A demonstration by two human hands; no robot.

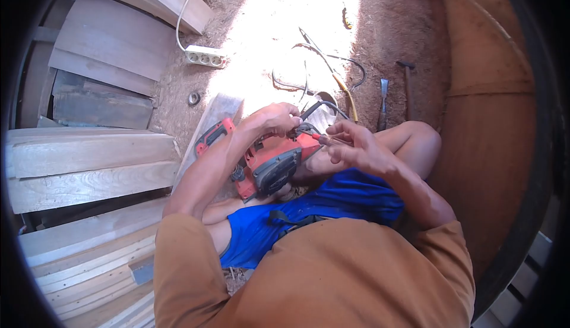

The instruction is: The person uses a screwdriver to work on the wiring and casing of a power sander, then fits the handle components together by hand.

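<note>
A red and black power tool [273,164] rests by my legs, over a wooden board. My left hand [278,119] is closed at the tool's upper end, its fingers pinching the black cable [312,111] where it meets the tool. To the right, my right hand [359,147] has its fingers closed round a thin screwdriver [317,138] with a red part, its shaft pointing left toward the cable entry. The screwdriver's tip is too small to make out against the tool.
Stacked planks [95,167] line the left side. A white power strip [205,56] and a small dark ring [193,98] lie on the ground. Beyond my right knee are a chisel [383,99] and a hammer [407,84], beside a large brown curved surface [490,150].
</note>
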